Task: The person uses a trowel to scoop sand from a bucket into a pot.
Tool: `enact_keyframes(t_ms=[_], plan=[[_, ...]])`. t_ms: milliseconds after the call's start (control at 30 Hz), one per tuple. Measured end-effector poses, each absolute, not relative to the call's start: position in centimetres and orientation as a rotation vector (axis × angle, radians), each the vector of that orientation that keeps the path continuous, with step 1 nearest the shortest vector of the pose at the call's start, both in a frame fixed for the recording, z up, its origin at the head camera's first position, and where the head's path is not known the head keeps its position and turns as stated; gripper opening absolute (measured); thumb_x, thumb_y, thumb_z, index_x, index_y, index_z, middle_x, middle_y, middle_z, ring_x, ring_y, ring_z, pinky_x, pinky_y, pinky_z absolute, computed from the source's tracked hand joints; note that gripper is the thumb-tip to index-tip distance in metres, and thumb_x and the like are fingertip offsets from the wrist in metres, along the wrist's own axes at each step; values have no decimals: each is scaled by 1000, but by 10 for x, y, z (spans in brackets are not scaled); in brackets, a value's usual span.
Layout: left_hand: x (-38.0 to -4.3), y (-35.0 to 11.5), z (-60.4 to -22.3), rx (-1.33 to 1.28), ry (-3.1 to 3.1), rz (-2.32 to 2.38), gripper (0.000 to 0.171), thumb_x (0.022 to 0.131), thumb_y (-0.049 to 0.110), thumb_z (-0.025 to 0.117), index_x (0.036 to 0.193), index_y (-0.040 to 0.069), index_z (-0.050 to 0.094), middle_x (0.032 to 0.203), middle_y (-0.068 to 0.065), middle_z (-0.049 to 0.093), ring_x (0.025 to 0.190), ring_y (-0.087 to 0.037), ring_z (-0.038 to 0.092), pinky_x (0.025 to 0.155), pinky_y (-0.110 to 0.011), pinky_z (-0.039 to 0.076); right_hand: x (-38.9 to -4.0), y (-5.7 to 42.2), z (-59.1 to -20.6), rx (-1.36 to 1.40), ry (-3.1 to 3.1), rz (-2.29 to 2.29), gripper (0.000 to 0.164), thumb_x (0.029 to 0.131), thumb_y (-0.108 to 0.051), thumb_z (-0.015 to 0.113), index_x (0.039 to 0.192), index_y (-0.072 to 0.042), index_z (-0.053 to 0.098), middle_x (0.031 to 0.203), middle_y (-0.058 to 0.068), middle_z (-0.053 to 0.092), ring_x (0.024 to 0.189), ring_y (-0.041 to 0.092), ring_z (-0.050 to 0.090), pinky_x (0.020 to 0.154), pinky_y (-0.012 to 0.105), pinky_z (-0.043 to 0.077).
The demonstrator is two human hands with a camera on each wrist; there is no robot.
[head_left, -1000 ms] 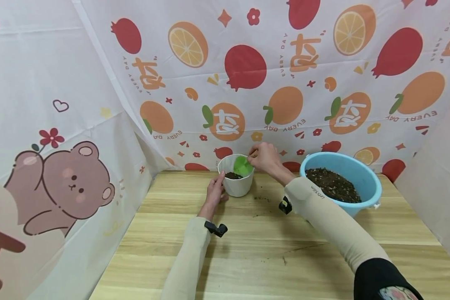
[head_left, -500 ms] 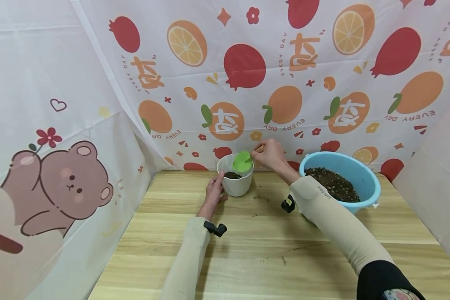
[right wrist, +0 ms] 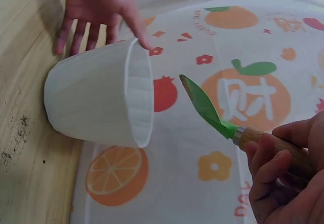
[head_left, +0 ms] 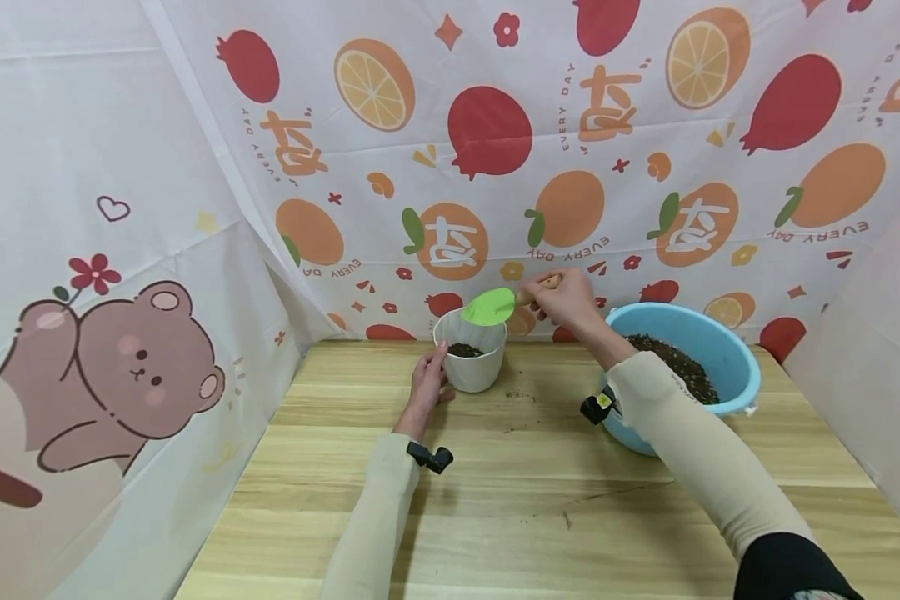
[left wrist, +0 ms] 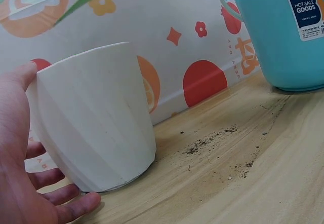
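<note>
Right hand (head_left: 568,298): fingers clamped on trowel (right wrist: 228,128), held just above pot (head_left: 477,375), which stands upright on table (head_left: 510,500). Left hand (head_left: 427,385): fingers apart, thumb at rim. Advisable: keep pot steady, shake trowel over its soil (head_left: 465,350).

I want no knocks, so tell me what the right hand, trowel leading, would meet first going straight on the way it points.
Trowel first, the right hand would probably meet the white flowerpot, at its rim near the left hand; depth is unclear, so it might pass just above.
</note>
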State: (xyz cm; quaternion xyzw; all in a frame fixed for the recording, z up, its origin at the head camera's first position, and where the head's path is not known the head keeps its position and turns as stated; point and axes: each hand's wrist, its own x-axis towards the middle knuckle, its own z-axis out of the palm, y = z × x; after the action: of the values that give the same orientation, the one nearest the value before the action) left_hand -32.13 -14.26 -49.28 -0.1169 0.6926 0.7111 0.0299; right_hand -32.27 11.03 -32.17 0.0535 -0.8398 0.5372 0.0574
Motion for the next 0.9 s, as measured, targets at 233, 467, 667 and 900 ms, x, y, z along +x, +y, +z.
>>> enact_keyframes(t_ms=[233,467,667,900], plan=[[-322,-143,-493,-355,2120,2188,82,92,76,48,147,15,43,151,-11,47,130,-30,57,96,-46,55,-319,134,-312,84,-2488,1738,34,93,-37,72,104,-5,78,69,2,75,57,13,67,50,30,51],[-321,-143,-491,-357,2118,2197,82,92,77,49,146,15,43,150,-12,47,130,-30,56,97,-48,54,-310,157,-301,13,-2476,1793,44,93,-46,71,110,-6,76,66,-5,74,56,10,65,49,25,47],[-320,-142,-489,-360,2123,2191,81,91,77,49,146,17,44,149,-10,48,129,-28,56,98,-48,54,-297,180,-292,-52,-2459,1808,50,91,-52,72,114,-7,72,66,-10,73,55,6,63,49,23,47],[-322,-144,-490,-342,2095,2196,82,94,74,48,150,14,41,153,-14,44,134,-32,54,101,-52,52,-284,208,-289,-83,-2409,1820,43,87,-57,73,105,-18,77,68,-13,74,54,5,62,50,23,47]])
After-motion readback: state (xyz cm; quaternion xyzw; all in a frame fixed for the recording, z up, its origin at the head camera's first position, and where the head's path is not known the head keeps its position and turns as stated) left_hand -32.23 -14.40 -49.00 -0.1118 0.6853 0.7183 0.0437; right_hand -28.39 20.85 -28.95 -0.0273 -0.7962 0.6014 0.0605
